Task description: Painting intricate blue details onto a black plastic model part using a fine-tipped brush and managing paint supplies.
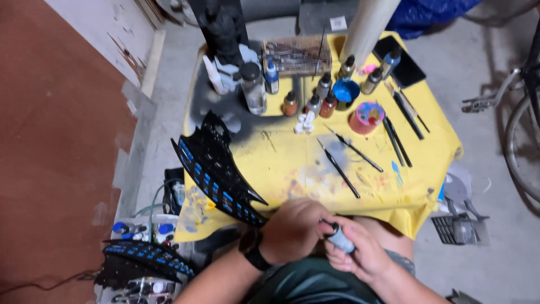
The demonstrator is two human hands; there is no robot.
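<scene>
Probably a home hobby workshop: paint bottles [323, 84], brushes [339, 167], spattered yellow tablecloth [281, 163].

Held a small grey paint bottle [341, 238] in the right hand [363, 253], left hand [293, 228] gripping its dark cap. Sat just below a yellow-covered worktop [281, 163] bearing a black winged model part with blue squares [216, 169], 2 loose brushes [346, 157], paint bottles [315, 101].

Dim, even indoor light, soft shadows – slight motion blur, wide-angle bending at edges
</scene>
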